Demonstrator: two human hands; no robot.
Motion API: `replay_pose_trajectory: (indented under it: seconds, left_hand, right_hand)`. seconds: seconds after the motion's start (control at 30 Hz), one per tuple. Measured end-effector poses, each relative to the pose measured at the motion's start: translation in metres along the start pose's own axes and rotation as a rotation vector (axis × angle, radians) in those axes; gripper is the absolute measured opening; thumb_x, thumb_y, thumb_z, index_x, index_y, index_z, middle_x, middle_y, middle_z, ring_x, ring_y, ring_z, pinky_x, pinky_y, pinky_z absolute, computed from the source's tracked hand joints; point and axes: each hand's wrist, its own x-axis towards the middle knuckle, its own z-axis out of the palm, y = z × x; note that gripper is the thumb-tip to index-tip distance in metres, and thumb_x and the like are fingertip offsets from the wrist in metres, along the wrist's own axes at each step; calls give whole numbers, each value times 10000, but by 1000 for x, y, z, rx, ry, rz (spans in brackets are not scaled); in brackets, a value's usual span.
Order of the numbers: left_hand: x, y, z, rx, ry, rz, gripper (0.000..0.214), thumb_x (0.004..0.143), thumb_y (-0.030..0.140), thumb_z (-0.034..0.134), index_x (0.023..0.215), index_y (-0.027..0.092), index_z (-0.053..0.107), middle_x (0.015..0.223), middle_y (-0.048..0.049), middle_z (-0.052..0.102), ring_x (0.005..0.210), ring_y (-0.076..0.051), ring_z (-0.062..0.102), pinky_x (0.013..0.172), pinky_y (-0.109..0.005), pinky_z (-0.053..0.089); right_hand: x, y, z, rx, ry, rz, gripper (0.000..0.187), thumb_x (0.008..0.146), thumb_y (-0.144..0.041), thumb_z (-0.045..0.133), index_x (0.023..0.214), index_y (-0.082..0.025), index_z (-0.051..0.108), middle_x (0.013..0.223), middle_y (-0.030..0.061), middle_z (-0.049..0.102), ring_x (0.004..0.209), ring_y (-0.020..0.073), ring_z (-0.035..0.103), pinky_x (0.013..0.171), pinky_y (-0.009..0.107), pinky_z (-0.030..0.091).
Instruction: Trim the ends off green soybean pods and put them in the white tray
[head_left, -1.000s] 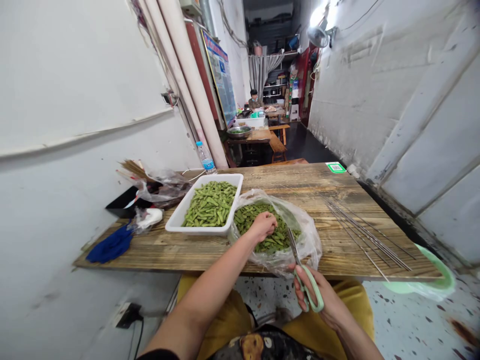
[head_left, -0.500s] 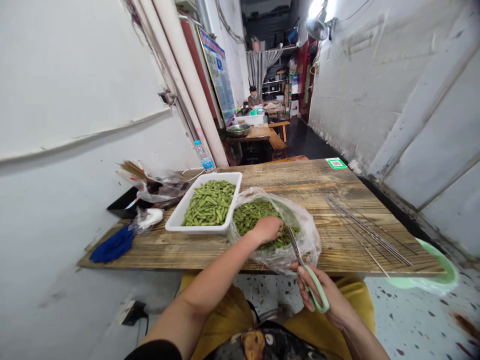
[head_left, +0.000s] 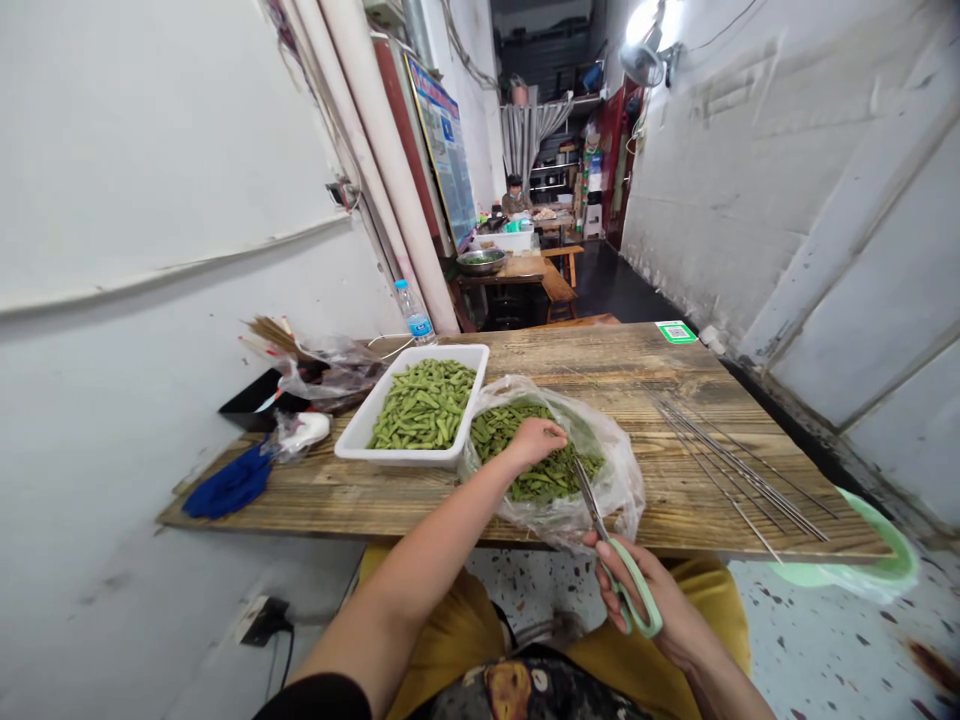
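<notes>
My right hand (head_left: 646, 590) is closed round the pale green handles of a pair of scissors (head_left: 589, 495), whose blades point up into a clear plastic bag (head_left: 619, 470). Green bean pods, which look like edamame (head_left: 544, 485), fill the bag. Over these pods is my left hand (head_left: 537, 442), its fingers pinched together near the blade tips; what they hold, if anything, is too small to make out. Left of the bag, a white plastic tray (head_left: 346, 450) carries a heap of similar green pods (head_left: 427, 400).
Several thin metal skewers (head_left: 742, 470) lie on the wooden table (head_left: 592, 350) at right. A water bottle (head_left: 415, 315), a black box (head_left: 259, 400) and a blue cloth (head_left: 229, 485) are at left. A green-rimmed bag (head_left: 892, 545) hangs beyond the right edge. Farther back sits another person (head_left: 515, 198).
My left hand has risen slightly and shifted left, away from the scissor tips. The scissors stay nearly in place in my right hand. The whole view has shifted a little.
</notes>
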Motion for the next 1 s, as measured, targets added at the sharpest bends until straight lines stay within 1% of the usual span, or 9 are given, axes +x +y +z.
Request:
replay_pose_trajectory:
  seconds: [0.03, 0.1, 0.17, 0.3, 0.43, 0.6, 0.7, 0.8, 1.0]
  left_hand:
    - [3, 1, 5, 146, 42, 21, 92, 631, 218, 653, 700, 163, 681, 700, -34, 647, 666, -147, 570, 614, -228, 419]
    - [9, 5, 14, 345, 58, 20, 51, 604, 216, 690, 632, 173, 689, 720, -53, 667, 741, -185, 602, 683, -252, 436]
    - [14, 7, 19, 400, 42, -6, 40, 591, 209, 705, 602, 176, 686, 688, -53, 663, 712, -188, 606, 677, -257, 436]
    - [14, 4, 18, 318, 44, -7, 87, 620, 231, 694, 667, 158, 694, 658, -21, 652, 617, -138, 569, 612, -227, 423]
    - [0, -8, 3, 70, 89, -10, 175, 621, 273, 689, 705, 120, 695, 593, 4, 613, 554, -109, 514, 575, -220, 397]
    - [-17, -18, -9, -61, 101, 15, 234, 602, 208, 671, 812, 114, 716, 680, -9, 655, 622, -119, 543, 645, -234, 415]
    - [-23, -21, -11, -87, 98, 44, 246, 606, 233, 686, 818, 113, 721, 740, -34, 681, 697, -142, 576, 709, -253, 429]
    - [-30, -20, -13, -100, 58, 55, 262, 599, 264, 705, 811, 111, 721, 764, -47, 694, 728, -155, 586, 728, -263, 434]
    - [-44, -10, -20, -81, -67, 75, 283, 632, 337, 687, 788, 104, 726, 718, -45, 692, 664, -142, 572, 678, -246, 420]
  right_hand:
    - [0, 1, 0, -9, 4, -1, 487, 711, -549, 680, 990, -167, 561, 560, -69, 478, 401, 54, 412, 324, 164, 371]
    - [0, 2, 0, -21, 5, -5, 475, 725, -546, 669, 992, -170, 558, 566, -68, 479, 406, 54, 417, 330, 163, 378]
    - [0, 3, 0, -31, 1, -15, 470, 732, -541, 665, 1002, -174, 552, 572, -68, 484, 406, 55, 420, 331, 165, 386]
    - [0, 3, -2, -33, 1, -27, 461, 736, -537, 661, 1000, -174, 551, 574, -70, 479, 407, 55, 422, 329, 163, 385]
    - [2, 0, -1, -60, 28, -17, 510, 698, -555, 683, 1007, -174, 543, 556, -77, 476, 397, 57, 426, 327, 165, 392]
    - [9, -5, 8, -115, 7, -15, 529, 671, -583, 680, 991, -186, 540, 539, -92, 458, 381, 56, 415, 318, 161, 386]
    - [13, -6, 12, -160, 16, -34, 504, 671, -586, 671, 960, -194, 543, 533, -97, 447, 378, 60, 404, 311, 165, 373]
    - [15, -7, 11, -216, 37, -51, 481, 684, -599, 647, 925, -196, 542, 536, -96, 435, 383, 64, 398, 322, 174, 365]
    - [16, -13, 11, -361, 12, -147, 369, 729, -533, 655, 862, -203, 558, 509, -87, 411, 398, 69, 379, 372, 190, 331]
